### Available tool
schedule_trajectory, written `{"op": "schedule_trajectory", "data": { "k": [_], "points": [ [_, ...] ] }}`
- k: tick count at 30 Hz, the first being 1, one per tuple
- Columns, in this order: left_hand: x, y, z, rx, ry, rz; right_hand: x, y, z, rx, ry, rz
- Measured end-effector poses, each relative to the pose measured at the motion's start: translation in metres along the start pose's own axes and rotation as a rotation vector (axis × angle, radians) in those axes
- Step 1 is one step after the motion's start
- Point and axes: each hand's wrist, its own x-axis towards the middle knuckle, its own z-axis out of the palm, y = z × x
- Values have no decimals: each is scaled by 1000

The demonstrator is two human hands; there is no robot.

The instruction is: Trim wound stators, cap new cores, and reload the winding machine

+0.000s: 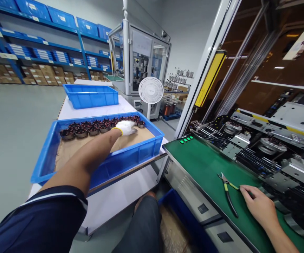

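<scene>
My left hand point(127, 128), in a white glove with a yellow cuff, reaches into a blue tray point(130, 157). Its fingers are stretched out and slightly blurred, beside the row of motor stators point(94, 130), dark round parts with reddish copper windings. One stator point(141, 124) sits just past the fingertips; nothing shows in the hand. Over the green worktop point(194, 160), my bare right hand point(259, 205) has thumb and fingers pinched at the end of one handle of the cutting pliers point(226, 186). These pliers have black and yellow-green handles and lie with jaws apart.
Behind the tray stands another blue bin point(92, 96) on the white table. A white fan point(151, 90) is beyond it. Machine fixtures point(271, 144) border the green worktop on the right, near a yellow light-curtain post point(210, 79). A plastic-lined blue box point(175, 225) is beside my leg.
</scene>
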Motion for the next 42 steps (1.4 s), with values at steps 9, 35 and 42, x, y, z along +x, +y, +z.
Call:
{"op": "schedule_trajectory", "data": {
  "k": [9,35,42],
  "points": [
    [-22,-58,4,108,145,-228,0,-2,-2,-3,-22,34],
    [-7,-38,3,105,138,-185,1,3,0,-23,8,-23],
    [-16,-36,1,49,187,-364,2,7,2,-14,-7,4]
  ]
}}
